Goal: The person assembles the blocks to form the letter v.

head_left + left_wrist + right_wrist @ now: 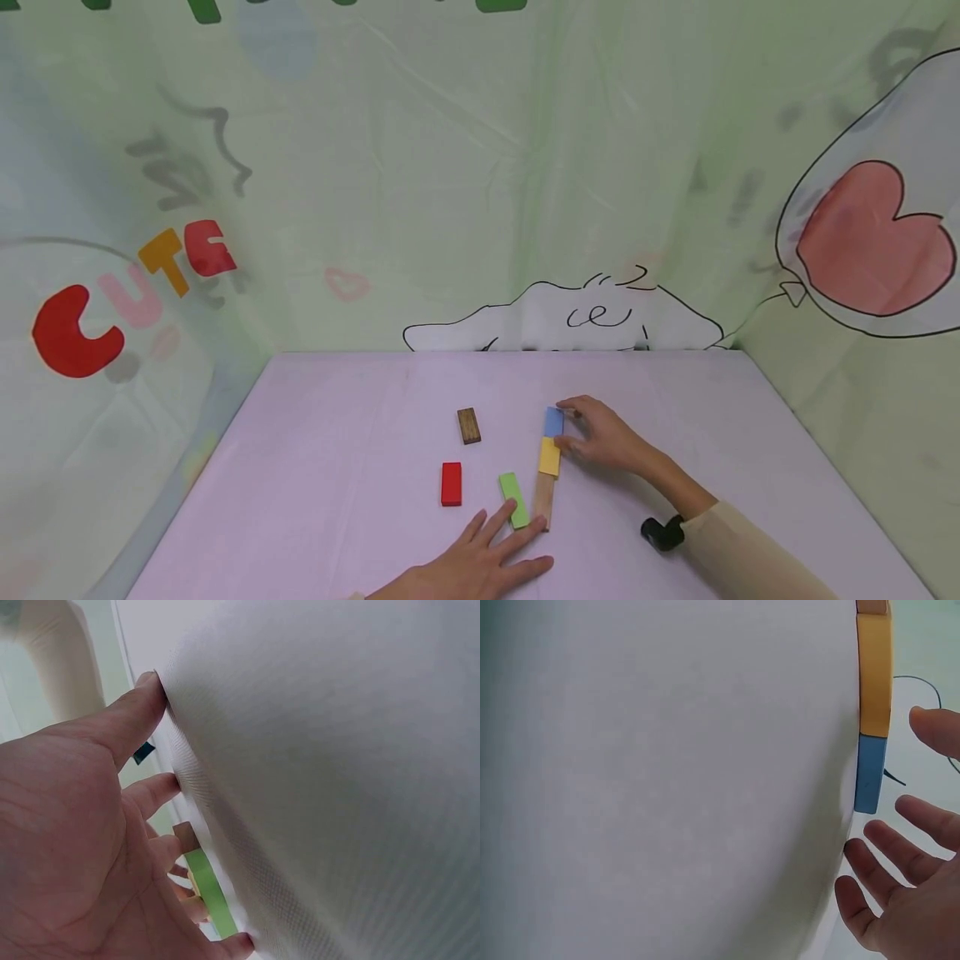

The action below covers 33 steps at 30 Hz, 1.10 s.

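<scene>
A blue block (553,422), a yellow block (550,457) and a light wooden block (543,500) lie end to end in a row. My right hand (606,435) hovers by the blue and yellow blocks, its fingers relaxed and spread. In the right wrist view a gap shows between those fingers and the blue block (870,774). My left hand (480,560) rests with fingers spread on the table, one fingertip at the green block (513,498) and another by the wooden block's near end. The green block (210,892) shows beyond the fingers in the left wrist view.
On the pale purple table (315,467), a red block (452,484) lies left of the green one. Farther back is a dark brown block (468,426). A printed cloth (450,183) rises behind the table. A black device (662,534) sits at my right wrist.
</scene>
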{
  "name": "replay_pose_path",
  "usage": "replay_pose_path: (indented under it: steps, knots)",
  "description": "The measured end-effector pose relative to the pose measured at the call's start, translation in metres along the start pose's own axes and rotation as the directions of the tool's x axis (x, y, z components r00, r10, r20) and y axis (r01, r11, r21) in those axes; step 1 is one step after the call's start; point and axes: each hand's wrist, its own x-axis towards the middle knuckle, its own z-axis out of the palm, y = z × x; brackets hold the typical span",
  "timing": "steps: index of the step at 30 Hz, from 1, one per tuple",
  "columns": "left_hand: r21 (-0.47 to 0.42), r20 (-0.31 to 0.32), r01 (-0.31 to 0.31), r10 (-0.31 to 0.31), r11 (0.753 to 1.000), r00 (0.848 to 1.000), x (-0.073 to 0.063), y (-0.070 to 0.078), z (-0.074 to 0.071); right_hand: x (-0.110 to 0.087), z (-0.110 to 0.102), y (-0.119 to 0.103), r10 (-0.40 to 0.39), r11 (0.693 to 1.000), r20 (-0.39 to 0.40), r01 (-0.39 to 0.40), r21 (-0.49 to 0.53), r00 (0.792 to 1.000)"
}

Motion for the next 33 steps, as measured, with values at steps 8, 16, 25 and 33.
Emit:
replay_pose_path:
  steps: [8, 16, 25, 33]
  knots:
    - [0.006, -0.001, 0.002, -0.002, 1.0, 1.0, 0.0, 0.0, 0.0, -0.016, -0.001, -0.011, -0.062, 0.996, -0.029, 0.06, -0.061, 0.998]
    - [0.069, -0.051, -0.014, 0.018, 0.997, 0.999, -0.002, 0.002, -0.002, -0.032, 0.005, -0.026, -0.105, 0.992, 0.041, 0.108, -0.072, 0.994]
    - [0.051, -0.061, -0.017, 0.021, 0.999, 0.998, -0.003, 0.002, 0.001, -0.045, 0.009, -0.037, -0.097, 0.988, 0.102, 0.108, -0.114, 0.99]
    - [0.062, -0.065, -0.015, 0.02, 0.998, 0.998, -0.003, 0.001, 0.0, -0.049, 0.01, -0.039, -0.117, 0.986, 0.1, 0.127, -0.104, 0.988]
